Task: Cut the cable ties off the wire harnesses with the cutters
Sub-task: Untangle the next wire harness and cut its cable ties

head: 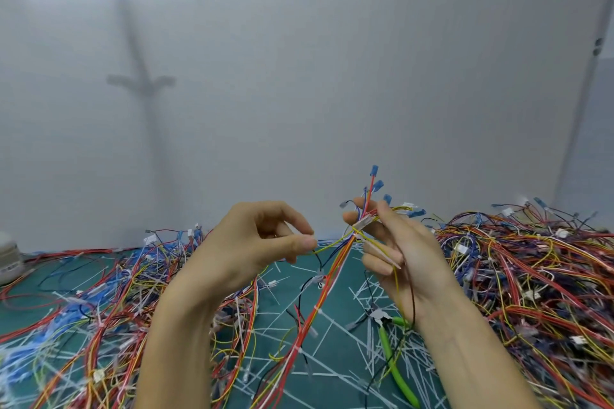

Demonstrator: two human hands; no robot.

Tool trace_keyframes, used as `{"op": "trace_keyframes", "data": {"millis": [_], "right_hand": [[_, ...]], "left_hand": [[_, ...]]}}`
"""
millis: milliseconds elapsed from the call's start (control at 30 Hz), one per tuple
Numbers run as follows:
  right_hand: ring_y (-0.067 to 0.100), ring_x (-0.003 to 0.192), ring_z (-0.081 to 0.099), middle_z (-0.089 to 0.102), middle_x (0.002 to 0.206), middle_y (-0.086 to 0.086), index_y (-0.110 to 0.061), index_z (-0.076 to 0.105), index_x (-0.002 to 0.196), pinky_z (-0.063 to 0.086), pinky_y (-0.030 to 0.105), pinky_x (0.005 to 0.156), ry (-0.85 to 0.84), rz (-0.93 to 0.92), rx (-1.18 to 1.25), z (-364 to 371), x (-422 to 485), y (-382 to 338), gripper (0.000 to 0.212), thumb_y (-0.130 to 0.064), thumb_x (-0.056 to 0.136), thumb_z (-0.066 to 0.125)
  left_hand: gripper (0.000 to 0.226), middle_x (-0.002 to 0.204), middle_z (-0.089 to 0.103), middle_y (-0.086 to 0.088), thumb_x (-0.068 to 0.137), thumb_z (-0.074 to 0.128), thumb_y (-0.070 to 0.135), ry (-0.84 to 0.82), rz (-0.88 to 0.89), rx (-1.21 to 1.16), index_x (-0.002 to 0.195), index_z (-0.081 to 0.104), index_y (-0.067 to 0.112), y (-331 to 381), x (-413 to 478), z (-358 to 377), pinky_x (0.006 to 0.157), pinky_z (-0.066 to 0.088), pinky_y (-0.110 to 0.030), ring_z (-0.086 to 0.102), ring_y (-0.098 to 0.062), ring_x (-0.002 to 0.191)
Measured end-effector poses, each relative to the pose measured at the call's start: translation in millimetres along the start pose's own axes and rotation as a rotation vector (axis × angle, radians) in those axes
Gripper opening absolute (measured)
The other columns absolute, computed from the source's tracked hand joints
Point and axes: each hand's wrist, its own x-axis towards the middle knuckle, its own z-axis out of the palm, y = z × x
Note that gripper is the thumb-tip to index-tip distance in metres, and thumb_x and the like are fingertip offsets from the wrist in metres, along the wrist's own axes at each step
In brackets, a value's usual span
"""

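My right hand (pixel 395 242) holds a wire harness (pixel 327 285) up near its top end, where blue terminals (pixel 377 186) fan out above the fingers. The harness hangs down to the green mat, with white cable ties (pixel 317 310) still around it lower down. My left hand (pixel 262 242) pinches a thin yellow wire (pixel 327 247) that branches off the harness. The green-handled cutters (pixel 390 352) lie on the mat below my right wrist, held by neither hand.
A large heap of harnesses (pixel 531 282) fills the right side. Another tangle of harnesses (pixel 83 309) covers the left. Cut white ties (pixel 332 372) litter the green mat (pixel 285 279) between them. A white wall stands behind the table. A pale object (pixel 8 257) sits at far left.
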Motion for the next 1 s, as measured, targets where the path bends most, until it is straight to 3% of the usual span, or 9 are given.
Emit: {"op": "trace_keyframes", "data": {"millis": [233, 367, 467, 567, 667, 733, 800, 900, 1000], "right_hand": [[0.002, 0.028, 0.026, 0.071, 0.071, 0.01, -0.002, 0.057, 0.098, 0.028, 0.015, 0.031, 0.116, -0.036, 0.08, 9, 3, 13, 0.028, -0.023, 0.105, 0.04], [0.001, 0.026, 0.027, 0.066, 0.069, 0.012, -0.004, 0.055, 0.092, 0.027, 0.013, 0.028, 0.152, 0.031, 0.238, 3, 5, 10, 0.029, -0.023, 0.106, 0.038], [0.001, 0.025, 0.027, 0.062, 0.072, 0.012, -0.005, 0.055, 0.089, 0.025, 0.012, 0.027, 0.134, 0.105, 0.311, -3, 6, 7, 0.031, -0.022, 0.107, 0.035], [0.002, 0.023, 0.025, 0.063, 0.069, 0.008, -0.008, 0.057, 0.089, 0.021, 0.012, 0.026, 0.102, 0.154, 0.29, -4, 6, 6, 0.033, -0.025, 0.106, 0.035], [0.001, 0.023, 0.024, 0.064, 0.068, 0.005, -0.01, 0.061, 0.09, 0.02, 0.012, 0.028, 0.063, 0.168, 0.227, -5, 5, 2, 0.034, -0.028, 0.105, 0.037], [0.001, 0.025, 0.025, 0.066, 0.067, 0.003, -0.011, 0.063, 0.093, 0.022, 0.012, 0.03, 0.063, 0.148, 0.154, -8, 6, -2, 0.033, -0.029, 0.105, 0.038], [0.002, 0.029, 0.026, 0.068, 0.069, 0.002, -0.012, 0.065, 0.095, 0.024, 0.013, 0.03, 0.088, 0.097, 0.053, -9, 6, -6, 0.03, -0.028, 0.104, 0.041], [0.002, 0.034, 0.03, 0.068, 0.07, 0.003, -0.011, 0.066, 0.096, 0.026, 0.013, 0.032, 0.12, -0.029, -0.037, -14, 5, -12, 0.027, -0.025, 0.103, 0.045], [0.002, 0.037, 0.033, 0.066, 0.07, 0.002, -0.012, 0.067, 0.097, 0.028, 0.013, 0.034, 0.126, -0.128, -0.078, -18, 4, -17, 0.024, -0.024, 0.102, 0.047]], "left_hand": [[0.029, 0.058, 0.065, -0.002, 0.065, 0.079, 0.032, -0.064, 0.034, -0.028, 0.087, 0.071, 0.014, 11, 2, 15, 0.064, 0.045, -0.019, 0.06, -0.012, 0.06], [0.014, 0.056, 0.064, -0.001, 0.074, 0.08, 0.015, -0.115, 0.035, -0.042, 0.081, 0.068, 0.011, 13, 1, 18, 0.059, 0.043, -0.013, 0.059, -0.009, 0.056], [0.01, 0.056, 0.059, 0.002, 0.081, 0.075, 0.01, -0.064, 0.025, -0.066, 0.08, 0.067, 0.013, 12, -3, 9, 0.056, 0.042, -0.012, 0.054, -0.008, 0.054], [0.017, 0.06, 0.055, 0.002, 0.088, 0.066, 0.009, 0.19, -0.016, -0.158, 0.076, 0.066, 0.02, 4, 0, -1, 0.052, 0.038, -0.016, 0.045, -0.011, 0.054], [0.013, 0.068, 0.057, 0.002, 0.094, 0.061, 0.012, 0.608, -0.055, -0.193, 0.083, 0.062, 0.018, -7, 7, -12, 0.054, 0.037, -0.025, 0.046, -0.016, 0.058], [0.006, 0.076, 0.057, 0.006, 0.098, 0.056, 0.02, 0.899, -0.068, 0.083, 0.093, 0.059, 0.017, -20, 7, -22, 0.06, 0.036, -0.031, 0.052, -0.021, 0.069], [0.012, 0.083, 0.059, 0.002, 0.1, 0.052, 0.023, 1.036, -0.117, 0.401, 0.102, 0.058, 0.012, -32, 1, -33, 0.068, 0.033, -0.033, 0.052, -0.026, 0.078], [0.023, 0.115, 0.058, -0.02, 0.098, 0.055, 0.02, 0.861, -0.345, 0.671, 0.116, 0.058, 0.006, -47, -2, -42, 0.084, 0.039, -0.045, 0.051, -0.04, 0.107], [0.052, 0.142, 0.039, -0.022, 0.091, 0.066, 0.02, 0.561, -0.429, 0.872, 0.138, 0.046, 0.009, -43, -1, -35, 0.105, 0.034, -0.049, 0.036, -0.04, 0.131]]}}
